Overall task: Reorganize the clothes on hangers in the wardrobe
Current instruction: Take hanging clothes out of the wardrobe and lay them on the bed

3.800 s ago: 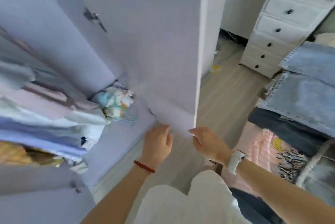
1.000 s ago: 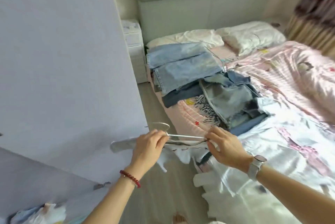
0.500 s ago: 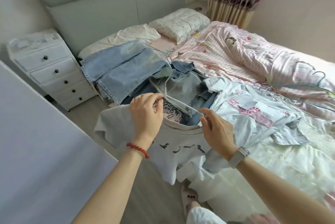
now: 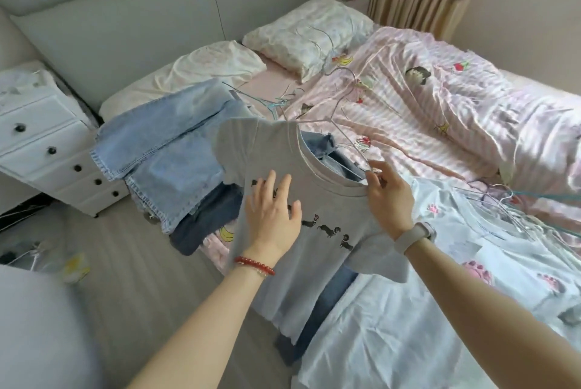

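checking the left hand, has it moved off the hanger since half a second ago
Yes. The left hand left the thin metal hanger and now lies flat lower on the grey printed t-shirt chest.

Left hand (image 4: 273, 218), red bead bracelet (image 4: 254, 264) at wrist, lies flat with fingers spread on the front of a light grey T-shirt with a row of small dark animal prints (image 4: 314, 200). Right hand (image 4: 388, 196), pale wristband (image 4: 415, 233), pinches the shirt's neckline beside a thin silver wire hanger (image 4: 338, 124) protruding from the collar. Shirt hangs over folded light blue denim jeans (image 4: 163, 149) on the pink striped quilt (image 4: 440, 111); white drawer chest (image 4: 47, 149) at left.
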### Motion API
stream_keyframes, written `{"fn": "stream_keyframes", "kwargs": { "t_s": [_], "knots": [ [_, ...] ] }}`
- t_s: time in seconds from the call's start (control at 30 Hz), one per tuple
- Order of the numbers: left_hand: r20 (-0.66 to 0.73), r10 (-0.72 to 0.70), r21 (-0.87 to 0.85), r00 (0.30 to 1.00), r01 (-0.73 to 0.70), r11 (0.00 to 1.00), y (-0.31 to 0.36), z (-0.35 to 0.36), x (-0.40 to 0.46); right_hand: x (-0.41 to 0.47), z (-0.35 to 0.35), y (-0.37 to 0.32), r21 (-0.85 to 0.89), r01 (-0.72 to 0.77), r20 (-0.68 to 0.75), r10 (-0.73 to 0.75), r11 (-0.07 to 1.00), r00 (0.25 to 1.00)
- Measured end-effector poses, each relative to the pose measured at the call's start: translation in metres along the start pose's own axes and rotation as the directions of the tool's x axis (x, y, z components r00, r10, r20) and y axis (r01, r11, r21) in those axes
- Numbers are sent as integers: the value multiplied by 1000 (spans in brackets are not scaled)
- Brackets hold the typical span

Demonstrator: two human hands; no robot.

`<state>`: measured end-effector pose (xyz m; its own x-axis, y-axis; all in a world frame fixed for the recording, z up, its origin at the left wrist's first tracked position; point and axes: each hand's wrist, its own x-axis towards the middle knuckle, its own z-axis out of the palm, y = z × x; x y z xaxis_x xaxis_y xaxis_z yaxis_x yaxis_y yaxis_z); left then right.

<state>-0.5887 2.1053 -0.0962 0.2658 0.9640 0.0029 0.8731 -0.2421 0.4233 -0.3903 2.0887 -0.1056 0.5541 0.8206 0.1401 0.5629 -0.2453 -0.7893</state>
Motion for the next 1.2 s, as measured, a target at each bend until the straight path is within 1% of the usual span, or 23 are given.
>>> {"fn": "stream_keyframes", "kwargs": {
  "t_s": [0.13, 0.2, 0.27, 0.4, 0.47, 0.53, 0.6, 0.63, 0.67, 0.7, 0.73, 0.77, 0.83, 0.93, 1.0, 1.03, 1.1, 1.2],
  "knots": [
    [147, -37, 26, 989, 33, 999, -5, 59, 49, 80, 40, 53, -21, -157, 62, 158, 987, 986],
    [217, -76, 48, 973, 67, 997, -10, 89, 66, 113, 55, 82, 1, -224, 97, 223, 974, 970],
    [285, -109, 74, 952, 92, 993, -14, 117, 78, 143, 66, 109, 15, -285, 99, 282, 958, 954],
    [372, -175, 111, 912, 144, 983, -29, 160, 88, 183, 89, 146, -11, -297, 78, 297, 955, 952],
    [409, -195, 132, 892, 153, 979, -38, 177, 90, 190, 101, 159, -108, -302, 77, 311, 947, 947],
    [502, -218, 162, 837, 156, 974, -48, 192, 92, 187, 114, 171, -291, -267, 145, 318, 919, 937],
    [628, -244, 180, 739, 166, 969, -56, 205, 96, 174, 126, 177, -524, -161, 280, 348, 836, 895],
    [674, -249, 184, 696, 169, 968, -60, 209, 100, 168, 130, 178, -588, -96, 342, 354, 803, 871],
    [701, -254, 185, 666, 174, 967, -62, 211, 104, 163, 132, 178, -618, -42, 389, 352, 785, 852],
    [713, -258, 181, 652, 184, 966, -64, 212, 108, 160, 133, 176, -632, -4, 419, 346, 775, 839],
    [711, -259, 174, 654, 193, 966, -64, 210, 112, 159, 133, 174, -640, 27, 440, 338, 768, 832],
    [693, -256, 168, 674, 194, 967, -64, 206, 115, 158, 132, 170, -645, 57, 455, 323, 762, 830],
    [598, -245, 170, 763, 179, 969, -62, 193, 118, 158, 129, 157, -638, 118, 477, 270, 761, 837],
    [354, -250, 210, 901, 184, 960, -61, 159, 114, 147, 127, 120, -548, 200, 494, 121, 812, 861],
    [170, -232, 220, 958, 192, 956, -64, 132, 103, 129, 124, 89, -467, 278, 507, -3, 840, 862],
    [88, -224, 213, 971, 201, 956, -67, 118, 94, 117, 123, 74, -427, 319, 510, -67, 846, 858],
    [-44, -218, 200, 975, 223, 954, -75, 90, 67, 84, 118, 43, -346, 393, 531, -168, 852, 831],
    [-168, -277, 106, 946, 297, 949, -83, 54, 0, 19, 113, 1, -221, 481, 610, -265, 848, 747]
  ]
}}
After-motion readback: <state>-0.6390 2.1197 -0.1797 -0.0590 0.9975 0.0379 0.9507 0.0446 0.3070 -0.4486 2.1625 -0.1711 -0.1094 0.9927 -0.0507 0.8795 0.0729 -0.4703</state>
